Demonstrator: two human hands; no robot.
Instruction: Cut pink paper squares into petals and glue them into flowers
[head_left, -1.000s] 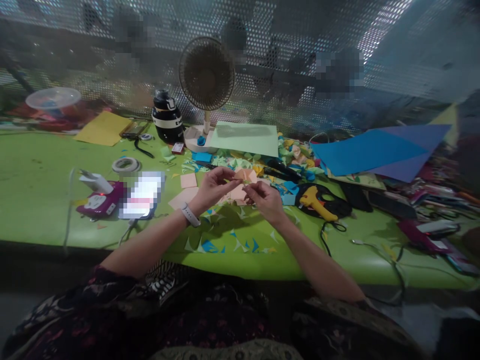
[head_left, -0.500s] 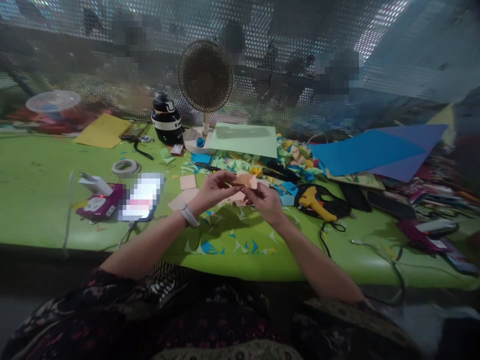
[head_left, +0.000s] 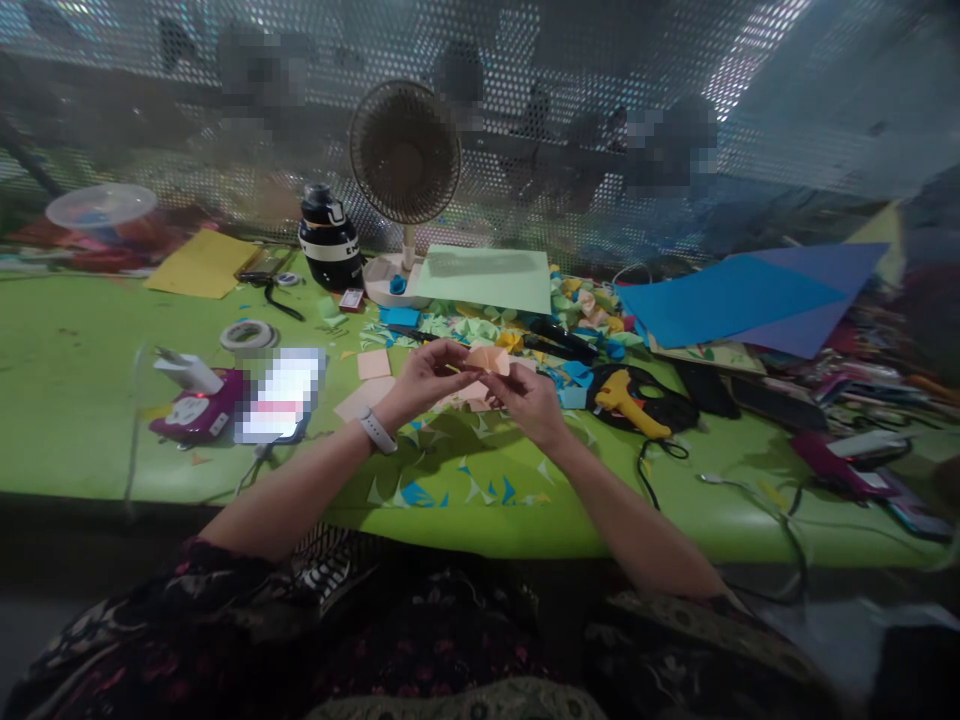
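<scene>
A small curved piece of peach paper (head_left: 489, 360) is held up between both hands above the green table (head_left: 97, 350). My left hand (head_left: 426, 380), with a white band on its wrist, pinches the paper's left side. On its lower right edge the fingers of my right hand (head_left: 529, 402) are closed. Peach paper squares (head_left: 373, 364) lie on the table left of my left hand, and more peach paper shows partly hidden beneath the hands. Small blue and pale scraps (head_left: 417, 494) are strewn below.
A yellow glue gun (head_left: 630, 403) rests on a black holder to the right. Behind are a fan (head_left: 406, 152), a black bottle (head_left: 330, 245), a pale green sheet (head_left: 486, 278) and crumpled paper pieces. Blue sheets (head_left: 735, 300) lie farther right. A lit phone (head_left: 283, 395) and tape roll (head_left: 248, 336) sit left.
Both hands keep their hold on the peach paper. The paper has turned slightly and its curved top edge looks rounder. The whole view has shifted a little.
</scene>
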